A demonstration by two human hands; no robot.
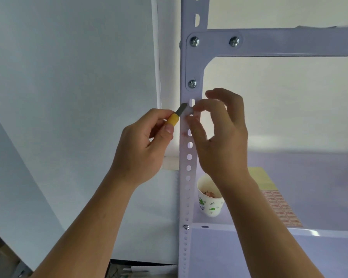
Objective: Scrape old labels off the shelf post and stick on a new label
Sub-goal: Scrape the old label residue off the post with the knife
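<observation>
While holding scraper [177, 115] blade against shelf post [183, 177] | left hand [141, 145] fingers [167, 133] clenched round yellow handle | right hand [223, 141] fingers [196, 127] pinching old label [189, 111] at blade tip

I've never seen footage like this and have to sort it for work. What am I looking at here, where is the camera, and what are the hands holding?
There is no machine here: these are a person's bare hands, filmed by one wide-angle camera worn on the head. The left hand grips a yellow-handled scraper, its grey blade against the white perforated shelf post. The right hand appears to pinch a small white label scrap at the blade tip. On the shelf behind are a paper cup with scraps inside, a yellow sheet and a sheet of red labels.
</observation>
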